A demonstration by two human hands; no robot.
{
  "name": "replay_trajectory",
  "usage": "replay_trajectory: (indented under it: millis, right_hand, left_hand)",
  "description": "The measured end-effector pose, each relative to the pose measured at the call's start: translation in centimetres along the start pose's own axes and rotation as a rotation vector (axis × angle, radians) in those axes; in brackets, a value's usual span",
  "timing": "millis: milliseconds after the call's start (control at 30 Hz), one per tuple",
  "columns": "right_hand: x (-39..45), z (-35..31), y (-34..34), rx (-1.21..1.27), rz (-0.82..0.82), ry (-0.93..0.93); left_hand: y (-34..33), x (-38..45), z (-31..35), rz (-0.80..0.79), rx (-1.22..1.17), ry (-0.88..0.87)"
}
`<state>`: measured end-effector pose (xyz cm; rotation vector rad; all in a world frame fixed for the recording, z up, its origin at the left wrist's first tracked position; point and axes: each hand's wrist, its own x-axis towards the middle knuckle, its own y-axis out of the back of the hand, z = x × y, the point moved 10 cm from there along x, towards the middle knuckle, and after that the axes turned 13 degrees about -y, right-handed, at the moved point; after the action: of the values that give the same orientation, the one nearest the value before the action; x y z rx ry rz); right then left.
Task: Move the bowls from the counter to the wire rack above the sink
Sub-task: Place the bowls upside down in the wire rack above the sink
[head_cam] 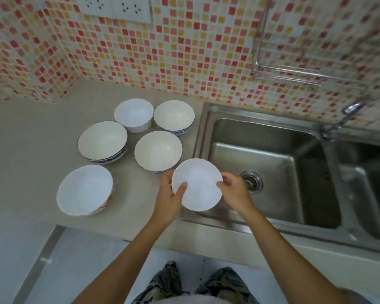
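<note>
A small white bowl (197, 184) hangs over the sink's left rim, gripped by both hands. My left hand (171, 195) holds its left edge, thumb inside the rim. My right hand (234, 190) holds its right edge. Several more white bowls stand on the beige counter (31, 150): one at the front left (85, 190), a blue-rimmed one (102, 141), one in the middle (158, 150), and two at the back (133, 114) (174, 116). The wire rack (294, 71) is fixed to the tiled wall above the sink, at upper right.
A steel double sink (272, 163) lies to the right of the counter, with a drain (251, 181) and a tap (347, 115) at the back right. Wall sockets (114, 7) sit high on the mosaic tiles. The counter's front edge runs just before my legs.
</note>
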<state>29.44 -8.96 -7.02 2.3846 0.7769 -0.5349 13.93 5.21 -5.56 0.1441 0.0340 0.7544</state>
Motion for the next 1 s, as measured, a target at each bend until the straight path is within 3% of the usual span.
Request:
replay_trajectory:
  millis: [233,433,567,700,800,867,1000]
  right_hand:
    - [0.6,1.3,9.8,0.117,0.143,-0.022]
    - [1.9,1.1,17.4,0.147,0.175,-0.013]
    - [2.8,0.0,21.3,0.116,0.192,0.032]
    - [0.7,-4.4,26.2,0.021,0.323,0.237]
    - [-2.1,-8.6,30.2,-0.002,0.496,0.432]
    - [-3.0,-10.8,32.8,0.004,0.619,0.557]
    - [-2.5,-14.6,36.9,-0.169,0.804,0.688]
  left_hand:
    - [-10.8,2.8,0.3,-0.134,-0.184,0.226]
    - [-18.4,5.4,4.2,-0.230,-0.196,0.139]
    - [-21.2,6.7,7.4,-0.185,-0.208,0.059]
    - [-22.6,7.7,10.2,-0.115,-0.264,0.004]
    - [-23.3,8.3,12.4,-0.078,-0.415,0.019]
    - [-23.0,8.8,14.3,-0.040,-0.394,0.011]
    - [-21.6,10.3,21.8,0.068,-0.326,-0.256]
